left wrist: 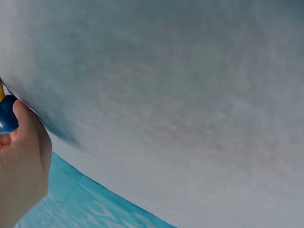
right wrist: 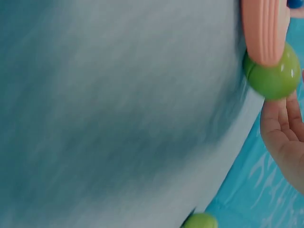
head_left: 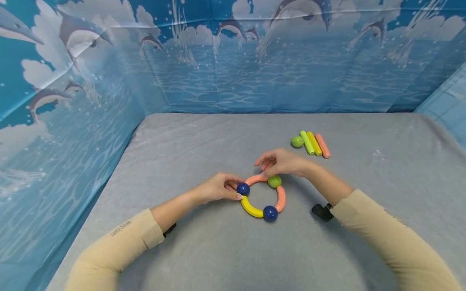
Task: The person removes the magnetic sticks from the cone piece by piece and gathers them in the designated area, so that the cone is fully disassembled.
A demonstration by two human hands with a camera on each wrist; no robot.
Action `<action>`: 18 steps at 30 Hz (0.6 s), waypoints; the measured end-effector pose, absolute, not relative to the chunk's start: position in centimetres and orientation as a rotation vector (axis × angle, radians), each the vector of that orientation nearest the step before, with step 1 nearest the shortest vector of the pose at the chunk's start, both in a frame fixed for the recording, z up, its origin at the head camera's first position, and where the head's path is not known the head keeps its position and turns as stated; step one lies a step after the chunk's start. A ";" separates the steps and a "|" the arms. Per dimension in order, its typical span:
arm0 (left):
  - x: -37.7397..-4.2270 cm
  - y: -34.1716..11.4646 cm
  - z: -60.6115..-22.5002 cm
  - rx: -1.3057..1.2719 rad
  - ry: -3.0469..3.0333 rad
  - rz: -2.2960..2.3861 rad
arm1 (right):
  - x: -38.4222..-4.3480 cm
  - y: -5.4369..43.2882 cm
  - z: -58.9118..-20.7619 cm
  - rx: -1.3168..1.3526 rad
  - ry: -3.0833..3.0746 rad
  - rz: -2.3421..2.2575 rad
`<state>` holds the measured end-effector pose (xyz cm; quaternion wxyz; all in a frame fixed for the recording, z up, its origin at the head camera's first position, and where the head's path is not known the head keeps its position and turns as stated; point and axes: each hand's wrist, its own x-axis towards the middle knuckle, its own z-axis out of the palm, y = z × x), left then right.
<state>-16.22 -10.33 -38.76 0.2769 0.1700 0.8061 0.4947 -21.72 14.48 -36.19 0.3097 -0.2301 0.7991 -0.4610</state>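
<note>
A ring [head_left: 251,209] of curved sticks and balls lies on the grey cloth: two orange curved sticks, a yellow one, two blue balls and a green ball [head_left: 274,181]. My left hand [head_left: 220,188] pinches the left blue ball [head_left: 243,189] between thumb and fingers; the left wrist view shows this blue ball [left wrist: 7,114] at its edge. At the ring's top, my right hand [head_left: 282,161] has its thumb at the upper orange stick [head_left: 255,179], beside the green ball. Its other fingers are loosely bent behind. In the right wrist view, the green ball [right wrist: 273,73] partly hides those fingers.
Farther back on the right lie a loose green ball [head_left: 297,141] and three straight sticks: light green [head_left: 307,142], yellow [head_left: 314,143] and orange [head_left: 322,145]. A blue dolphin-print curtain [head_left: 233,81] stands along the back and left of the grey cloth [head_left: 204,145].
</note>
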 end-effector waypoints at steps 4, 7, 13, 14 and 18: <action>-15.7 -10.3 -38.6 0.388 2.143 1.353 | -21.5 12.9 -36.3 -0.776 2.085 -1.137; -15.5 -10.2 -38.6 0.330 2.123 1.361 | -21.3 11.9 -36.4 -0.871 2.052 -1.090; -15.2 -10.0 -38.5 0.274 2.132 1.371 | -21.2 10.7 -37.1 -1.011 2.019 -1.024; -15.1 -9.9 -38.5 0.272 2.139 1.372 | -21.2 10.5 -37.2 -1.036 2.017 -1.019; -15.0 -9.7 -38.3 0.251 2.143 1.382 | -21.1 10.1 -37.5 -1.093 2.018 -1.011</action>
